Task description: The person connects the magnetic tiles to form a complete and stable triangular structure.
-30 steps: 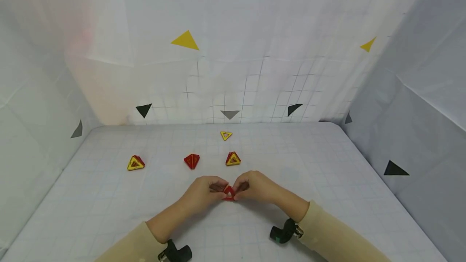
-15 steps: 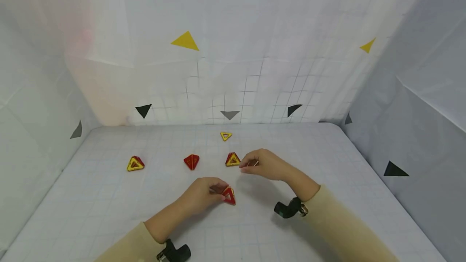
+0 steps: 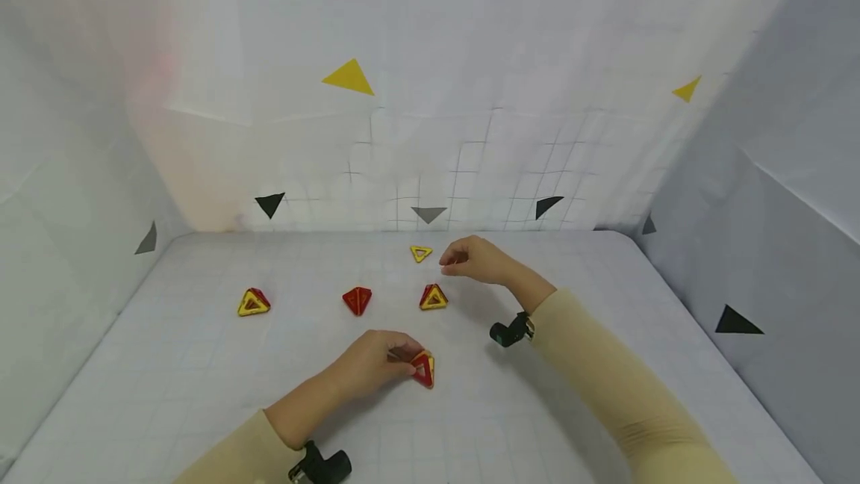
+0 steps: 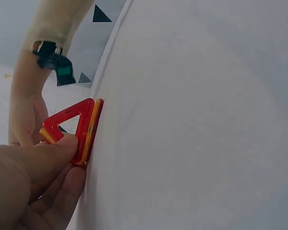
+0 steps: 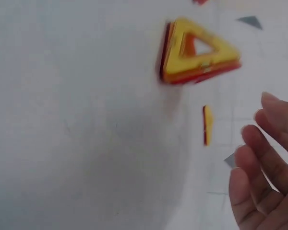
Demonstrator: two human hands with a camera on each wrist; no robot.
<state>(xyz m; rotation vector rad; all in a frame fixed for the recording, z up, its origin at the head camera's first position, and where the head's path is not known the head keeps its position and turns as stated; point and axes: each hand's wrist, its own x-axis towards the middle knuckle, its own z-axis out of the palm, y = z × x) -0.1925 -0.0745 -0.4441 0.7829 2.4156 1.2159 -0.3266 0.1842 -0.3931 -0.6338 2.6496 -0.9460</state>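
Note:
My left hand (image 3: 375, 359) pinches a tilted magnetic triangle piece (image 3: 427, 378) between thumb and fingers, just at the tabletop. In the left wrist view the held piece (image 4: 87, 119) shows a red triangular frame with red-and-yellow frames joined along its edges; part is covered by the fingers. Towards the back, my right hand (image 3: 475, 258) hovers with relaxed, bent fingers and holds nothing. To its left lies a flat yellow triangle tile (image 3: 421, 249), apart from the fingertips. Nearer to me stands a red-and-yellow triangle pyramid (image 3: 434, 306), seen large in the right wrist view.
A red pyramid (image 3: 357, 301) stands left of centre, and another yellow-and-red pyramid (image 3: 254, 310) farther left. White sheeting (image 3: 537, 133) rises at the table's back and sides. A black wrist camera (image 3: 512, 329) sits on my right forearm.
My right hand has let go of the held piece and moved back past the pyramid, towards the flat yellow tile. My left hand stays put; its piece has turned slightly.

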